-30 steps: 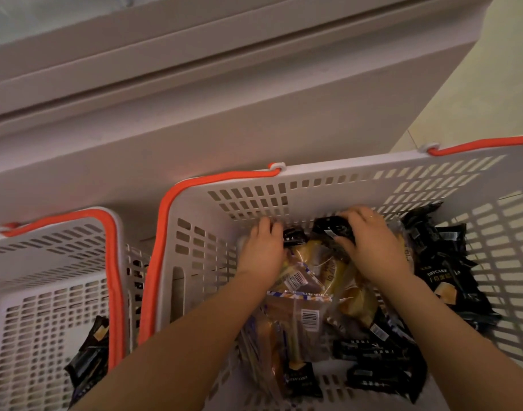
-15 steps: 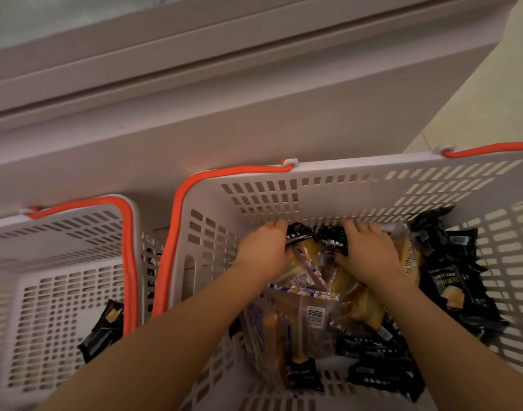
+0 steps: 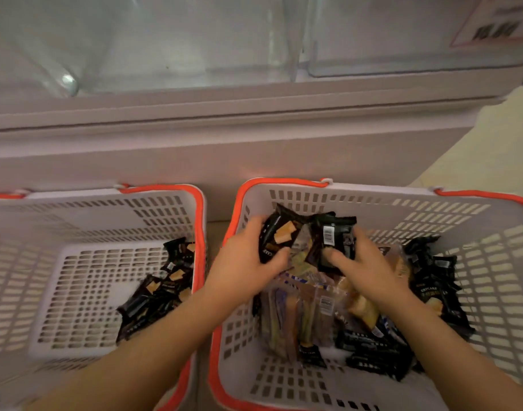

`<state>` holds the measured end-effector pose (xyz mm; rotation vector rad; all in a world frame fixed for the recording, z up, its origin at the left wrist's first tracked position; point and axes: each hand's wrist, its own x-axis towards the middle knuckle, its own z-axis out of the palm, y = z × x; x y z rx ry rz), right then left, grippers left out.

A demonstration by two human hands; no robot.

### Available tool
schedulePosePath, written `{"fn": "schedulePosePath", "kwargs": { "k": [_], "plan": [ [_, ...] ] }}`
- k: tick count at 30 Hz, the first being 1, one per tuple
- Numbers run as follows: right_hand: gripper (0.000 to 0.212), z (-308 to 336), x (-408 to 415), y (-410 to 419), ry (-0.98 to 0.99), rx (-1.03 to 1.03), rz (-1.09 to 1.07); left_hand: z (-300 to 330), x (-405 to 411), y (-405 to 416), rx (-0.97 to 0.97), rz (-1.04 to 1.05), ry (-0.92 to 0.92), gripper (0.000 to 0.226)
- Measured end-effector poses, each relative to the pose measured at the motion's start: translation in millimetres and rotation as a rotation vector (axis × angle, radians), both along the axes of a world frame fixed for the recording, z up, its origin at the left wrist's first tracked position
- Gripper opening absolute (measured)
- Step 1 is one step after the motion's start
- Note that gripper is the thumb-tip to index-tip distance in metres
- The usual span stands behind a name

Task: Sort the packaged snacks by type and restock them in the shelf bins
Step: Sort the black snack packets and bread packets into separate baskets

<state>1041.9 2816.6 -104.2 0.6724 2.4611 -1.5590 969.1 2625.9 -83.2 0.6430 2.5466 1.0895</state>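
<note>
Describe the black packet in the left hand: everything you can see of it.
The black packet is glossy film, printed with a tan cake picture and white lettering. It is raised and tilted above the right basket. The left hand grips it, thumb across its lower edge. Its right edge meets the barcoded packet held by the right hand.

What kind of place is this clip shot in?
Probably a shop aisle during restocking: clear shelf bins with a barcode label, and two baskets holding packaged snacks.
</note>
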Motion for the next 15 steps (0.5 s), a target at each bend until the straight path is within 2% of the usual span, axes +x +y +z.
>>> {"fn": "schedulePosePath", "kwargs": {
  "k": [1,3,7,9,10,12,15],
  "plan": [
    [0.033,14,-2,-14,-0.036,-0.125,0.016,7,2,-12,0.022,0.039,0.024,0.053],
    [0.034,37,-8,-44,-0.088,-0.244,0.025,19,8,-37,0.062,0.118,0.044,0.043],
    [0.01,69,-19,-113,-0.18,-0.53,-0.009,32,23,-95,0.174,0.341,0.035,0.012],
    [0.008,75,-21,-152,-0.213,-0.591,0.053,31,29,-123,0.217,0.477,0.02,0.016],
    [0.014,72,-21,-172,-0.215,-0.538,0.096,29,33,-136,0.224,0.527,-0.01,0.014],
    [0.031,61,-23,-210,-0.179,-0.294,0.23,21,38,-161,0.177,0.584,-0.102,0.012],
    [0.041,39,-16,-255,-0.195,0.005,0.348,2,45,-196,-0.003,0.618,-0.228,0.018]
  ]
}}
